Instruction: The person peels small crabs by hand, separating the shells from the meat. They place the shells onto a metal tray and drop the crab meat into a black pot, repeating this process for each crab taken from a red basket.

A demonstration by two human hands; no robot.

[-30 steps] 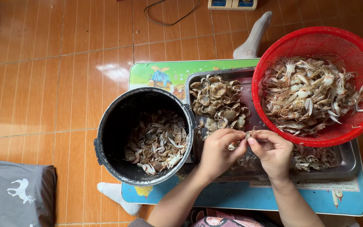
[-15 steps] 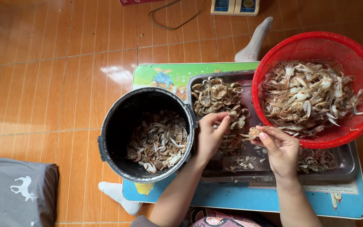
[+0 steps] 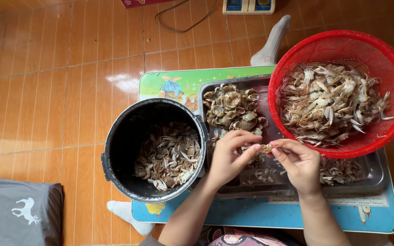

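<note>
Head view: a small crab piece [image 3: 266, 148] is pinched between the left hand [image 3: 230, 157] and the right hand [image 3: 297, 163], fingers closed on it, above the steel tray [image 3: 375, 177]. Half a second earlier the hands were held apart; they have been brought together again, beside the black pot [image 3: 124, 136] and red basket [image 3: 343, 45].

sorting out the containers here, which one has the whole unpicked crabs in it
The red basket, upper right, resting partly on the metal tray. The black pot holds broken pieces; the tray's heap is empty shells.
</note>
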